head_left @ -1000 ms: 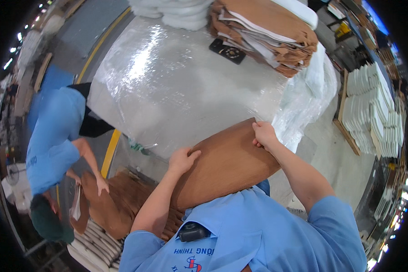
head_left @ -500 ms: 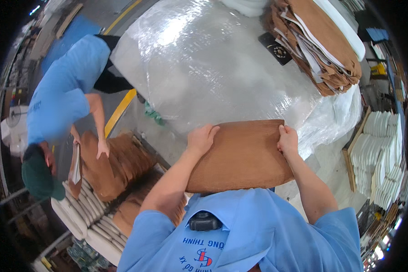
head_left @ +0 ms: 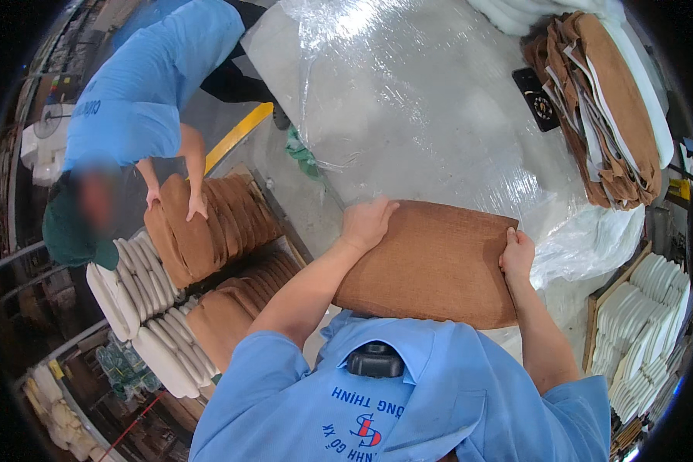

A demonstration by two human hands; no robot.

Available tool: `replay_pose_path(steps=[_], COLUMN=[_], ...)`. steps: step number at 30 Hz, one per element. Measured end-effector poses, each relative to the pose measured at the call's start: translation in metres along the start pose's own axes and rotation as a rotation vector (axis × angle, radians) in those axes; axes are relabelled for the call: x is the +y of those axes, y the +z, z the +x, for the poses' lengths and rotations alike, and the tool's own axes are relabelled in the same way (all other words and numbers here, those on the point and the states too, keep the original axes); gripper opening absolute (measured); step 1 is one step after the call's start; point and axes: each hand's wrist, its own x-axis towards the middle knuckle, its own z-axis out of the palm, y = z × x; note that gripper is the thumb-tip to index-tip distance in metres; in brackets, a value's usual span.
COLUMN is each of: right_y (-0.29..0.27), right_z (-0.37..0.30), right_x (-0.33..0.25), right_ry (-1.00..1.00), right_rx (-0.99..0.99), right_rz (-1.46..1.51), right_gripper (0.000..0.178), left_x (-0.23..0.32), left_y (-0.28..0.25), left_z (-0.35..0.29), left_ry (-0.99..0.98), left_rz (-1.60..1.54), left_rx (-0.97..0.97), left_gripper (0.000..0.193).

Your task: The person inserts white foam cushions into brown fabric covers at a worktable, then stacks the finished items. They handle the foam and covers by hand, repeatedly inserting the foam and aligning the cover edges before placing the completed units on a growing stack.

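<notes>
Over glossy plastic wrap (head_left: 431, 115), left hand (head_left: 366, 223) and right hand (head_left: 517, 255), grips clenched on coarse brown rectangular mat (head_left: 431, 266).

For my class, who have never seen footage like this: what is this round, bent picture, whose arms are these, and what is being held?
The picture comes from a wide fisheye camera worn on a person's head, looking down, so straight edges curve near the rim. The two bare arms coming up from the lower edge are that person's own. The left hand and right hand grip opposite edges of a flat brown panel, held over a large surface wrapped in clear plastic film. A stack of brown and white pieces lies at its far right. To the left, a co-worker in blue bends over rows of brown curved pieces.
</notes>
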Motion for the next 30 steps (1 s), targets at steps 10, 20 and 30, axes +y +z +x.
replay_pose_path(steps=[10,20,30], right_y=[-0.011,-0.043,-0.038], right_z=[-0.009,-0.059,-0.177], right_x=[-0.001,-0.02,-0.065], right_ry=[0.088,-0.345,-0.942], right_rx=[-0.078,-0.374,-0.334], right_rz=[0.117,0.072,-0.801], right_gripper=[0.035,0.057,0.075], left_x=[-0.004,-0.063,0.016], left_y=[-0.012,-0.034,-0.024], left_z=[-0.013,-0.058,-0.114], left_ry=[0.135,-0.415,-0.452], left_rz=[-0.004,-0.429,-1.252], left_rx=[0.08,0.459,-0.043], left_gripper=[0.037,0.034,0.047])
